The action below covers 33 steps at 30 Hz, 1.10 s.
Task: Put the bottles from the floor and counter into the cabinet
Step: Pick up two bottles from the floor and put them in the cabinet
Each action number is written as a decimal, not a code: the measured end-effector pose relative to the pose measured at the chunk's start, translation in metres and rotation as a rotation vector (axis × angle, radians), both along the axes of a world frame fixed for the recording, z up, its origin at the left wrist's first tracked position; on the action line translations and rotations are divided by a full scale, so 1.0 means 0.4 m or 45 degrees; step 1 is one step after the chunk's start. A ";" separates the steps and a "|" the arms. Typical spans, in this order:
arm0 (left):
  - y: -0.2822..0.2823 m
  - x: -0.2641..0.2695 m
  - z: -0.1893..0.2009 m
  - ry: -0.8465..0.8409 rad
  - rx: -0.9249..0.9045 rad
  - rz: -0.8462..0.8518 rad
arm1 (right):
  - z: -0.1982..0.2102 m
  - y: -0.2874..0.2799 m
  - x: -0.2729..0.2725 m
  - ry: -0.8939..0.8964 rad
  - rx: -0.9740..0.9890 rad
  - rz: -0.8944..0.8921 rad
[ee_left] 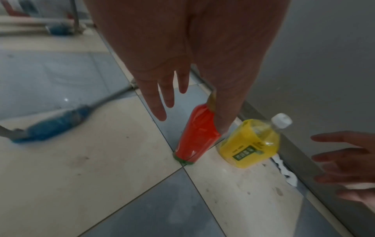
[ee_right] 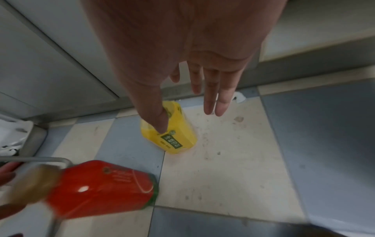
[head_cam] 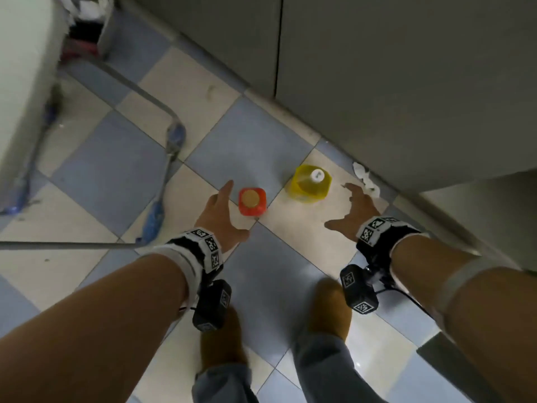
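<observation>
On checkered floor — red bottle, gold cap; yellow bottle, white cap.

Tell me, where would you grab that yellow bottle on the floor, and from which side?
Probably around its broad body, below the white cap. The yellow bottle stands upright on the floor close to the cabinet, so the side facing the person looks easiest. The right hand is open beside it, apart from it, and could wrap around from the right.

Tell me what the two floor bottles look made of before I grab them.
Red bottle: likely clear plastic under a glossy red wrap that shows highlights; tan cap. Yellow bottle: see-through plastic holding yellow liquid, printed film label, ribbed white cap.
</observation>
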<state>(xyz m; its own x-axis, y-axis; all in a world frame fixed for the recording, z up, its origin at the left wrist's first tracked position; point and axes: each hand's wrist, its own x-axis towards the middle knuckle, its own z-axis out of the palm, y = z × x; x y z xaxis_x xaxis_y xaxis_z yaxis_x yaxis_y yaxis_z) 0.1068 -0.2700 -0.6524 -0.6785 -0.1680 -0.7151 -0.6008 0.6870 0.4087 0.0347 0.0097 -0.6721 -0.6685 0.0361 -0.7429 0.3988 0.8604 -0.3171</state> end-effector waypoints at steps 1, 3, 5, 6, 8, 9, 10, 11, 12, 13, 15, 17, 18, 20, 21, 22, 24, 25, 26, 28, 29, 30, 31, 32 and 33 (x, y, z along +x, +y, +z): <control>-0.003 -0.010 -0.043 0.019 0.024 0.010 | -0.048 -0.009 -0.019 0.027 -0.018 0.003; -0.003 -0.026 -0.119 0.066 0.083 0.018 | -0.130 -0.028 -0.055 0.086 -0.044 0.034; -0.001 -0.030 -0.181 0.139 0.114 0.026 | -0.195 -0.049 -0.086 0.136 -0.071 0.087; 0.001 -0.030 -0.205 0.195 0.111 0.038 | -0.220 -0.058 -0.098 0.167 -0.085 0.091; 0.007 -0.032 -0.228 0.309 0.079 0.088 | -0.254 -0.073 -0.115 0.242 -0.073 0.089; 0.009 -0.034 -0.229 0.345 0.059 0.100 | -0.260 -0.079 -0.119 0.267 -0.051 0.083; 0.012 -0.037 -0.224 0.356 0.044 0.096 | -0.256 -0.083 -0.119 0.280 -0.029 0.077; 0.013 -0.037 -0.213 0.356 0.035 0.081 | -0.248 -0.084 -0.113 0.283 -0.017 0.065; 0.012 -0.034 -0.203 0.349 0.022 0.064 | -0.230 -0.081 -0.100 0.294 -0.012 0.038; 0.012 -0.029 -0.188 0.349 0.009 0.050 | -0.208 -0.075 -0.084 0.303 -0.012 -0.011; 0.015 -0.005 -0.145 0.337 -0.006 0.049 | -0.143 -0.049 -0.035 0.285 -0.016 -0.134; 0.026 0.023 -0.075 0.313 -0.001 0.046 | -0.057 -0.015 0.018 0.291 -0.025 -0.274; 0.037 0.036 -0.030 0.298 0.012 0.034 | -0.003 0.005 0.045 0.287 -0.014 -0.351; 0.066 0.055 0.074 0.278 0.057 -0.009 | 0.112 0.049 0.099 0.231 0.052 -0.525; 0.086 0.060 0.133 0.277 0.089 -0.042 | 0.173 0.076 0.129 0.195 0.089 -0.605; 0.108 0.061 0.189 0.272 0.120 -0.081 | 0.241 0.101 0.157 0.169 0.112 -0.670; 0.162 0.059 0.306 0.269 0.180 -0.175 | 0.364 0.161 0.213 0.161 0.149 -0.777; 0.193 0.056 0.363 0.267 0.212 -0.227 | 0.427 0.192 0.241 0.162 0.174 -0.838; 0.225 0.051 0.418 0.263 0.248 -0.274 | 0.484 0.225 0.267 0.164 0.197 -0.903; 0.296 0.040 0.523 0.257 0.323 -0.366 | 0.601 0.284 0.322 0.185 0.246 -1.017; 0.332 0.033 0.569 0.265 0.355 -0.408 | 0.656 0.308 0.348 0.206 0.266 -1.078; 0.370 0.025 0.612 0.278 0.384 -0.448 | 0.703 0.332 0.372 0.223 0.277 -1.141; 0.407 0.018 0.651 0.298 0.407 -0.490 | 0.741 0.356 0.395 0.224 0.271 -1.212; 0.442 0.013 0.687 0.317 0.426 -0.525 | 0.775 0.374 0.416 0.234 0.254 -1.277; 0.479 0.007 0.721 0.341 0.446 -0.559 | 0.801 0.395 0.433 0.258 0.244 -1.345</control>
